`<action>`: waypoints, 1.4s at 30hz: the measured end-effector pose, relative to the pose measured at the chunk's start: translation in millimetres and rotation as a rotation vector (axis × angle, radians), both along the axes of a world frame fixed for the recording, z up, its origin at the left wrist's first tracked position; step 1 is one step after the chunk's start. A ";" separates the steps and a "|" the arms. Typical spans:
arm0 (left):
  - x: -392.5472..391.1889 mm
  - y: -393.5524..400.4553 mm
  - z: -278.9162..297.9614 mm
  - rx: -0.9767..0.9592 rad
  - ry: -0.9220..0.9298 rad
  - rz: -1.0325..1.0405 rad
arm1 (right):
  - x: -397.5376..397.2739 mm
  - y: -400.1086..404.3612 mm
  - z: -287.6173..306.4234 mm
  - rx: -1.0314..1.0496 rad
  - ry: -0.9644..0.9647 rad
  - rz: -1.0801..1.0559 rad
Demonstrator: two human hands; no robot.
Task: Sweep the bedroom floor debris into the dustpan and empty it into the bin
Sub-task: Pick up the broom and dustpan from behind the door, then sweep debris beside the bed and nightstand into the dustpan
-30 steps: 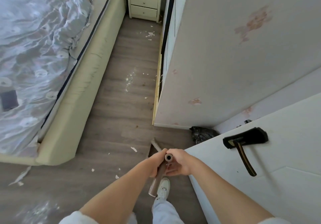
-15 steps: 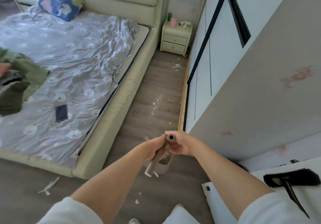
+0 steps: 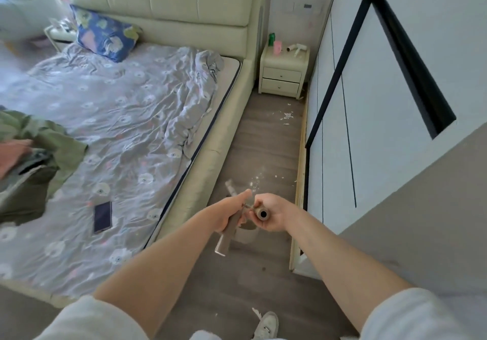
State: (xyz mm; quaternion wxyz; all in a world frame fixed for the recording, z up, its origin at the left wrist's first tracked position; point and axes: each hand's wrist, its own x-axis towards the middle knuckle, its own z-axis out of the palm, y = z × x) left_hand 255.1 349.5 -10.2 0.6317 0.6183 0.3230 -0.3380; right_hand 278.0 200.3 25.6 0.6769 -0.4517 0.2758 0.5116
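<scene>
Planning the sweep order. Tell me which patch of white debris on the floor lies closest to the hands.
The scattered debris patch just beyond the left hand and right hand; the other patch lies far off by the nightstand.

No text, label, brand, number or sign can be read anywhere in the view. The green bottle (image 3: 271,38) and the pink cup (image 3: 277,47) on the nightstand (image 3: 283,72) are too small and blurred for any print to show, and the phone (image 3: 102,216) lying near the bed's (image 3: 126,118) right edge has a dark, blank screen.
</scene>
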 end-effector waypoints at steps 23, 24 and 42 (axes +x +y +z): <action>473.3 126.2 2.1 -0.044 0.083 -0.203 | 395.3 49.0 -42.2 -0.497 0.057 0.006; 495.7 123.8 3.9 -0.045 0.089 -0.224 | 412.1 43.2 -49.3 -0.469 0.082 -0.022; 857.1 104.7 -17.6 0.004 0.148 -0.179 | 822.7 8.7 -76.2 -0.465 0.126 -0.127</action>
